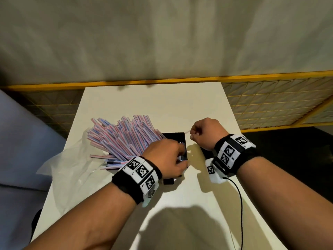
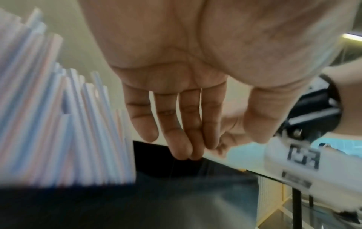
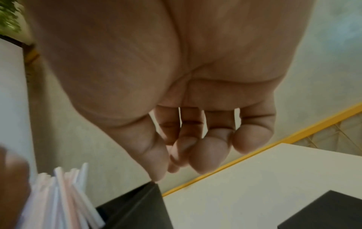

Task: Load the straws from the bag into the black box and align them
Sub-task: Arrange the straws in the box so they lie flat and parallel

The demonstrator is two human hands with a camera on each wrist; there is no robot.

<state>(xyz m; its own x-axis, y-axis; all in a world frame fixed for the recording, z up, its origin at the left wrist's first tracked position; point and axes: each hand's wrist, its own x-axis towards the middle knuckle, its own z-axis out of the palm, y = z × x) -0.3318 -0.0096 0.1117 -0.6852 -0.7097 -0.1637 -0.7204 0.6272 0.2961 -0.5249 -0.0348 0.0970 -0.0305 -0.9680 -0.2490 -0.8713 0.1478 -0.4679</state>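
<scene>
We see a white table point(image 1: 162, 109) bearing the black box point(image 1: 177, 137), with a large bundle of striped straws point(image 1: 122, 138) standing in it and fanning out up and to the left. A crumpled clear bag point(image 1: 72, 163) lies on the table left of the box, partly under the straws.

Left hand point(image 1: 165, 156) sits over the near right part of the box. In the left wrist view its fingers point(image 2: 176, 124) are extended and close together, pointing down into the box just beside the straws; we see nothing gripped between them.

Right hand point(image 1: 205, 134) hovers just right of the box's far corner. In the right wrist view its fingers point(image 3: 207, 151) are curled inward, thumb tip near the index tip. In the head view a thin pale strand appears at the fingertips, possibly a single straw, but blur prevents us from confirming it.

A second black piece point(image 3: 325, 212) lies on the table to the right, under the right wrist. A black cable point(image 1: 237, 199) trails from the right wristband.
</scene>
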